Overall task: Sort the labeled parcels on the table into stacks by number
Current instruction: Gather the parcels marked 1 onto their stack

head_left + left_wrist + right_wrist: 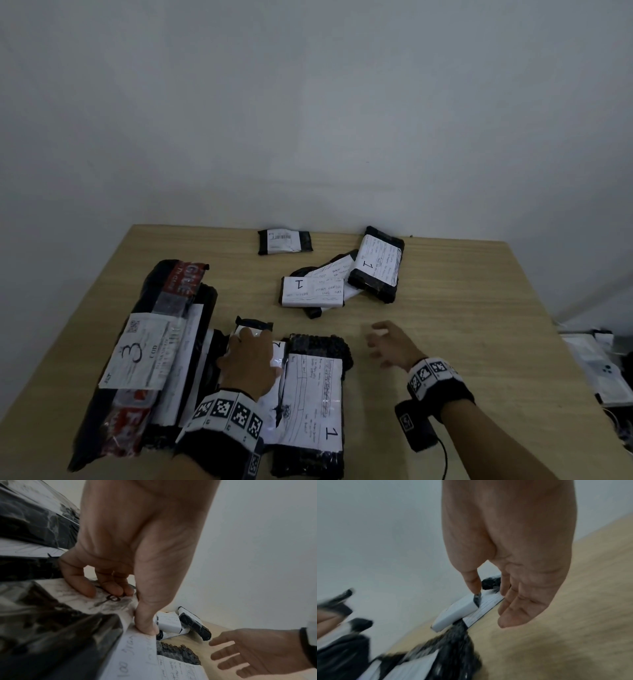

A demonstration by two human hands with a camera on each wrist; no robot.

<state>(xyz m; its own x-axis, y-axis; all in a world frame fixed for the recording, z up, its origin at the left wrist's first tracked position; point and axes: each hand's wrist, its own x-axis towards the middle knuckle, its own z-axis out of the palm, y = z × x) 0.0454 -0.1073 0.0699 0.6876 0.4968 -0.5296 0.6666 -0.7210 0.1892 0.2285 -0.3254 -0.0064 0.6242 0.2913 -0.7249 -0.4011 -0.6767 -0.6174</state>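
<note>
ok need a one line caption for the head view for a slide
Left hand rests on a parcel beside the 3-labeled parcel; right hand hovers open.

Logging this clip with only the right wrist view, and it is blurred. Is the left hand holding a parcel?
Observer: Yes. In the left wrist view the left hand pinches a small parcel by its white label, thumb against fingers.
Operator: Which number is on it?
Observer: I cannot tell, because the hand covers most of the label. The long parcel right beside it reads 3 in the head view.
Operator: And the far pile, what do those labels say?
Observer: In the head view, two parcels there show a 1: the tilted one and the flat one.
</note>
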